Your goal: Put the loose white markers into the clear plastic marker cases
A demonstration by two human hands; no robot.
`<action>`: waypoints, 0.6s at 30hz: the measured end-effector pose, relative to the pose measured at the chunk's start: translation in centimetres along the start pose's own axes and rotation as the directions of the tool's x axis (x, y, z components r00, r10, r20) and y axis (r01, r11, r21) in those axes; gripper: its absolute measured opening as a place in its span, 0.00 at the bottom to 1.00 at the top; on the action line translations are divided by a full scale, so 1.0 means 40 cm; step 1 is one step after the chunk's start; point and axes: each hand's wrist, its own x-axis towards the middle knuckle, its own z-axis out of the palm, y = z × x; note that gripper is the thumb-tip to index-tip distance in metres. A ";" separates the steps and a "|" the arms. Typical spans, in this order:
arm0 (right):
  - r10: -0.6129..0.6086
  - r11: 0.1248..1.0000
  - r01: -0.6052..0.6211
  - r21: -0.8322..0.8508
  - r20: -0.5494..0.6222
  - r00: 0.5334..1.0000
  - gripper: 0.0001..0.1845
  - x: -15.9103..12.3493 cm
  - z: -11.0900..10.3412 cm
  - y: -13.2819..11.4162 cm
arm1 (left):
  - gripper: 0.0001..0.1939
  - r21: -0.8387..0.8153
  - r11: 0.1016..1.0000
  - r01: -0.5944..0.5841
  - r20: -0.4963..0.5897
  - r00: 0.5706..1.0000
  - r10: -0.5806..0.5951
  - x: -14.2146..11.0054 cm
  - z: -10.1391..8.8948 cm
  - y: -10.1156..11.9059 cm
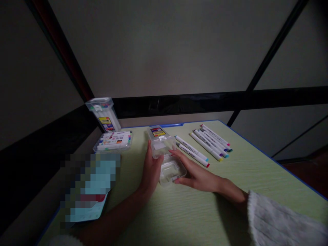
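Observation:
A clear plastic marker case (159, 143) lies in the middle of the table, with a yellow and dark label at its far end. Its clear lid (170, 169) is swung out toward me. My left hand (151, 167) grips the left side of the case, thumb on its near edge. With fingers on top and thumb below, my right hand (193, 171) holds the lid by its right side. No markers show inside the case. Just to the right lie two white markers (193, 154), one with a red end and one with a light blue end.
Several more white markers (211, 141) lie in a slanted row farther right. At the back left, an upright clear case (107, 118) stands behind a flat marker case (114, 140). A blurred light-blue item (89, 208) is at the left edge. Walls border the table's back and left.

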 end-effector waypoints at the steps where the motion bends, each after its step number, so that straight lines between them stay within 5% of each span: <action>1: -0.007 1.000 0.007 -0.024 0.001 1.000 0.40 -0.003 -0.001 0.001 | 0.37 0.003 1.000 0.024 -0.001 1.000 -0.024 0.001 0.003 0.002; 11: 0.098 0.983 -0.112 -0.143 -0.102 0.990 0.28 -0.030 -0.010 -0.001 | 0.48 0.090 0.989 0.115 0.032 0.992 -0.119 -0.009 0.001 -0.004; 18: 0.087 0.981 -0.103 -0.165 -0.101 0.991 0.34 -0.040 -0.025 0.006 | 0.46 0.085 0.983 0.162 0.011 0.986 -0.164 -0.011 0.004 0.003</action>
